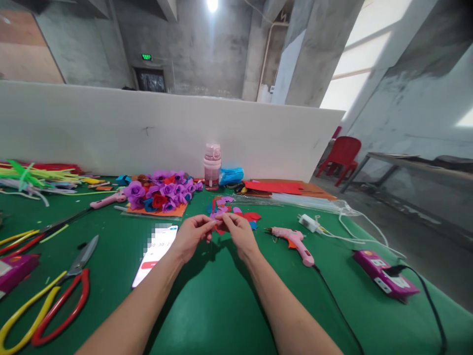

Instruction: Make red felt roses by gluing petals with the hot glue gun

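My left hand and my right hand meet over the middle of the green table, thumbs and forefingers pinched together. Whatever lies between the fingertips is too small to make out. Just behind them are cut petal pieces in red, purple and blue. To the left, a bunch of purple, red and blue flowers rests on an orange sheet. A lit phone lies beside my left forearm. Right of my right hand, a pink glue gun lies on its side.
Scissors with red and yellow handles lie front left. A pink bottle stands at the back before a white partition. Colourful strips fill the far left. At right are a white charger and a purple power strip with cables.
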The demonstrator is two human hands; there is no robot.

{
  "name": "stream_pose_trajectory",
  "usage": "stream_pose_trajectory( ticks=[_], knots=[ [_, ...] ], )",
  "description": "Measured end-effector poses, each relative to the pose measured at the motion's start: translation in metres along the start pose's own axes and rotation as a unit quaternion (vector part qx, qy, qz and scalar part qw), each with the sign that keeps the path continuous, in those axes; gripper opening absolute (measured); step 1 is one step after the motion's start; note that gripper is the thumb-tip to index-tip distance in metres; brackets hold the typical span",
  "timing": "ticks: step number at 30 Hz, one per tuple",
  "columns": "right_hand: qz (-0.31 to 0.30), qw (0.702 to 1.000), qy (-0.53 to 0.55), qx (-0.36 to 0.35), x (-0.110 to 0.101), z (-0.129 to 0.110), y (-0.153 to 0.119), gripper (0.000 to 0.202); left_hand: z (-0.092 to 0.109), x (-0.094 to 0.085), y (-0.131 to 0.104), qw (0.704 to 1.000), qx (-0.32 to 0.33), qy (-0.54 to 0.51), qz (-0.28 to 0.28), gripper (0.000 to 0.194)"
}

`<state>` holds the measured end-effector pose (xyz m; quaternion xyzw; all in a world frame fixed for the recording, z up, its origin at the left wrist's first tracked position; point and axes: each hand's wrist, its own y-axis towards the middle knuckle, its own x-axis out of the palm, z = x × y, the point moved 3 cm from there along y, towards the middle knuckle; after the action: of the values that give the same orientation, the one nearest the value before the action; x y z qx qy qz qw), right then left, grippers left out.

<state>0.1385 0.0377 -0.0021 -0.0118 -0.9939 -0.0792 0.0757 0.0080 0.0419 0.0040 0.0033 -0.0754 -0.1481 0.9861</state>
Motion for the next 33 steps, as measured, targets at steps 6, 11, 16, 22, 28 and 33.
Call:
stream_pose_trajectory(
  ticks=[6, 11, 16, 22, 28, 33],
  knots=[
    [-0.006, 0.999, 0.051, 0.007, 0.004, -0.004, -0.005, 0.022, -0.007, 0.008, -0.003, 0.998, -0.030, -0.002, -0.051, 0.026],
    [0.018, 0.999, 0.050, -0.003, 0.000, -0.008, -0.004, 0.020, -0.006, 0.010, -0.004, 0.997, -0.037, 0.005, -0.069, 0.028],
    [0.057, 0.997, 0.043, -0.007, 0.001, -0.006, -0.004, 0.018, -0.006, 0.011, -0.005, 0.997, -0.035, 0.001, -0.067, 0.027],
    [0.043, 0.999, 0.002, 0.013, -0.007, -0.002, 0.001, 0.034, -0.004, 0.002, 0.000, 1.000, 0.008, 0.020, 0.010, 0.027],
    [0.196, 0.980, 0.027, -0.016, -0.036, -0.002, 0.008, 0.035, 0.002, -0.013, 0.005, 0.991, 0.051, 0.045, 0.113, 0.026],
    [0.163, 0.986, -0.016, -0.015, -0.036, 0.001, 0.008, 0.042, 0.000, -0.011, 0.005, 0.993, 0.028, 0.040, 0.108, 0.028]
  ],
)
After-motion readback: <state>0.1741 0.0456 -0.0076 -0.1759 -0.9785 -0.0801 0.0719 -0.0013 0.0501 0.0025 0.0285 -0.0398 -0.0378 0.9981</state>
